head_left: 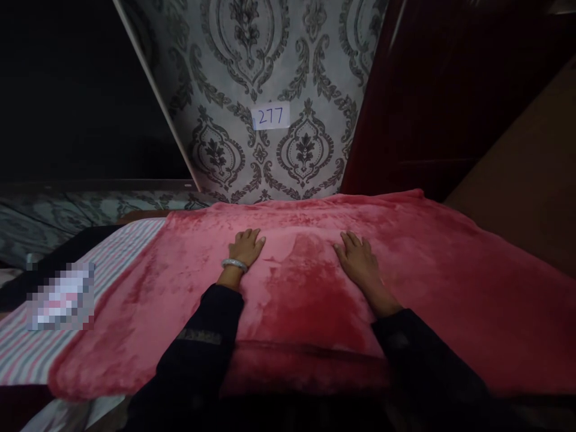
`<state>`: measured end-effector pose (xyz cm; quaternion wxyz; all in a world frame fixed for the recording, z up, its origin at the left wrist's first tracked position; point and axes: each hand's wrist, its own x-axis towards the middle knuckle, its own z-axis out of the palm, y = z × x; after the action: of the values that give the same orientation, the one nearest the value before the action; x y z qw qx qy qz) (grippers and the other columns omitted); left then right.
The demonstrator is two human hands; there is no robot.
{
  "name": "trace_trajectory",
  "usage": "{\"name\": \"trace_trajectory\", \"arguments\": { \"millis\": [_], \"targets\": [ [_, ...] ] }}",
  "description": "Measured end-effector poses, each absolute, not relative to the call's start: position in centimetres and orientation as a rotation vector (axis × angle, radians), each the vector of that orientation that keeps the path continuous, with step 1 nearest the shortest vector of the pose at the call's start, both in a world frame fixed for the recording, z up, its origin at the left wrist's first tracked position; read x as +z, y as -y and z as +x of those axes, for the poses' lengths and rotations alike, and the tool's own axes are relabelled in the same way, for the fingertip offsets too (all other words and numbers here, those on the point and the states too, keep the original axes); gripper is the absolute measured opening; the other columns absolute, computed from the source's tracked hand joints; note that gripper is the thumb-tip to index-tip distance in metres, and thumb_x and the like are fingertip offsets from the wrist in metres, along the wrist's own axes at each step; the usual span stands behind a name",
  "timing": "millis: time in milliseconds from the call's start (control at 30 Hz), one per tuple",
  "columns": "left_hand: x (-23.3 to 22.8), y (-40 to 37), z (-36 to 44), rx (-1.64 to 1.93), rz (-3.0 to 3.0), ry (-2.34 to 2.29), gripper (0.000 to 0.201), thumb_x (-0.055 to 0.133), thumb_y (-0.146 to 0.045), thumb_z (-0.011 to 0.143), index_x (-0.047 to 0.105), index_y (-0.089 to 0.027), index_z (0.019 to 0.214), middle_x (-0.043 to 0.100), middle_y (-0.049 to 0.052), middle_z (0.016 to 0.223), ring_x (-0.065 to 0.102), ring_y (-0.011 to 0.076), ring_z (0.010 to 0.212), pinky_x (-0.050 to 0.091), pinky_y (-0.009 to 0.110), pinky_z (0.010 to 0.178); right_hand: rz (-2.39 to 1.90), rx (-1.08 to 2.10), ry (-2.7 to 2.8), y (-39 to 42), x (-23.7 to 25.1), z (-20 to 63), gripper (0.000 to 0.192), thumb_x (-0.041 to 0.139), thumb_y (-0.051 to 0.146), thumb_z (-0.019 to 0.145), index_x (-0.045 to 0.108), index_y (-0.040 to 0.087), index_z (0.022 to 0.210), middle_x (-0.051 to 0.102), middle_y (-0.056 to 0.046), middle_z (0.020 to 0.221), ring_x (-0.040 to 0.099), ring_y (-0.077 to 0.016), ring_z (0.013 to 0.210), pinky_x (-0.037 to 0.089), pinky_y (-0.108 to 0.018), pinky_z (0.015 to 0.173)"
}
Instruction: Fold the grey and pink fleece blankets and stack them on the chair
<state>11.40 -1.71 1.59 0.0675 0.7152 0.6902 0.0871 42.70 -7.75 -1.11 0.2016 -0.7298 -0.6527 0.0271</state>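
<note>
A plush red-pink blanket (310, 300) lies spread over the surface in front of me, its pile showing lighter and darker patches. My left hand (245, 247), with a pale bracelet at the wrist, rests palm down on its far middle part, fingers apart. To the right, my right hand (357, 257) also lies flat on the fabric with its fingers spread. Neither hand holds anything. A fold or edge of the blanket runs across the front between my forearms.
A striped cloth (121, 246) shows under the blanket's left side, with a blurred-out item (63, 297) on it. Behind stands a patterned wall (310, 78) bearing a paper marked 277 (270, 115). A large dark screen (81, 96) is at left, a dark red panel (418, 90) at right.
</note>
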Motion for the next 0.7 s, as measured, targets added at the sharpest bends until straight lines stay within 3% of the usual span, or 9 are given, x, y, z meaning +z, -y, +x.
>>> {"name": "trace_trajectory", "arguments": {
  "millis": [267,400,500,700],
  "targets": [
    [3.3,2.2,11.9,0.116,2.148,-2.083,0.061,0.023,-0.051,0.100,0.036,-0.032,0.156,0.037,0.007,0.163,0.033,0.0327,0.148,0.043,0.061,0.107,-2.099,0.156,1.834,7.6,0.2,42.8,0.061,0.027,0.048,0.103,0.042,0.020,0.155,0.035,-0.011,0.163,0.029,-0.0393,0.147,0.041,-0.058,0.110],
    [5.7,3.9,12.7,0.056,2.157,-2.098,0.067,0.031,-0.054,0.099,0.030,-0.025,0.160,0.029,0.013,0.167,0.023,0.0367,0.153,0.026,0.067,0.117,-2.143,0.166,1.863,9.6,2.9,41.5,0.062,0.030,0.047,0.103,0.039,0.017,0.156,0.030,-0.015,0.165,0.021,-0.0405,0.151,0.029,-0.065,0.115],
    [6.6,8.5,14.2,0.100,2.370,-1.974,0.070,0.034,-0.056,0.100,0.027,-0.022,0.161,0.026,0.016,0.167,0.019,0.0368,0.155,0.016,0.067,0.120,-2.004,0.067,2.032,13.7,4.4,39.2,0.062,0.034,0.046,0.103,0.036,0.017,0.158,0.026,-0.015,0.166,0.019,-0.0363,0.154,0.022,-0.061,0.120],
    [2.2,18.5,16.2,0.178,2.740,-1.625,0.068,0.046,-0.057,0.097,0.034,-0.033,0.159,0.022,0.009,0.169,0.012,0.0395,0.156,0.010,0.071,0.121,-1.754,-0.019,2.323,20.6,0.9,35.8,0.060,0.040,0.046,0.101,0.033,0.030,0.159,0.021,-0.005,0.169,0.013,-0.0344,0.155,0.018,-0.063,0.121]
  ]
}}
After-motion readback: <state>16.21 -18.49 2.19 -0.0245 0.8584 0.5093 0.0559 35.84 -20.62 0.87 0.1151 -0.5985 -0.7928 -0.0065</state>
